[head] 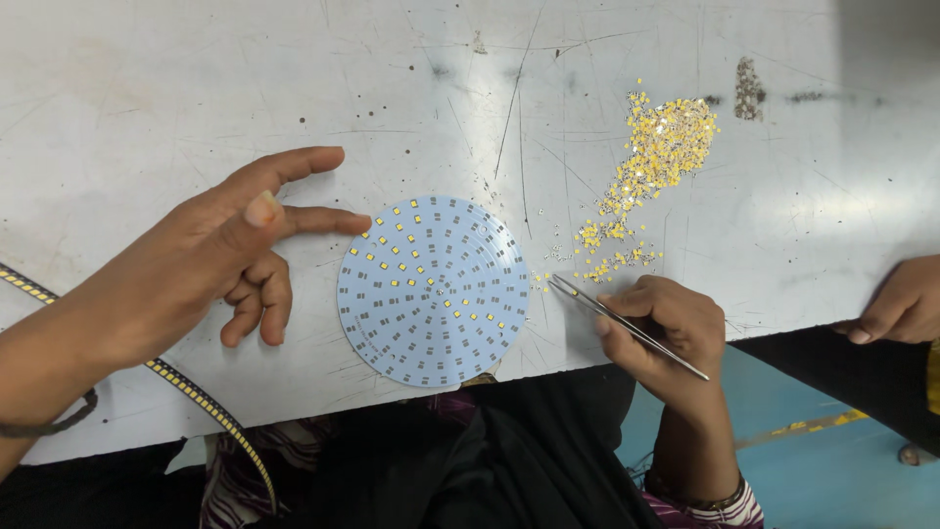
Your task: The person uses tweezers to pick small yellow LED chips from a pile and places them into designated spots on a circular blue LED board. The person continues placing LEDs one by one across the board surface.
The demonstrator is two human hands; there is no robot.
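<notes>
A round pale-blue circuit board lies flat near the table's front edge, with small yellow chips set on part of its grid. My left hand hovers just left of the board, fingers apart, index fingertip close to its rim, holding nothing. My right hand grips thin metal tweezers, whose tip points left at a spot just right of the board. A loose pile of tiny yellow chips spreads diagonally across the table beyond the right hand.
The white, scratched metal table ends just below the board. A striped component tape strip runs under my left forearm off the edge. Another person's hand rests at the right edge. Blue floor shows below.
</notes>
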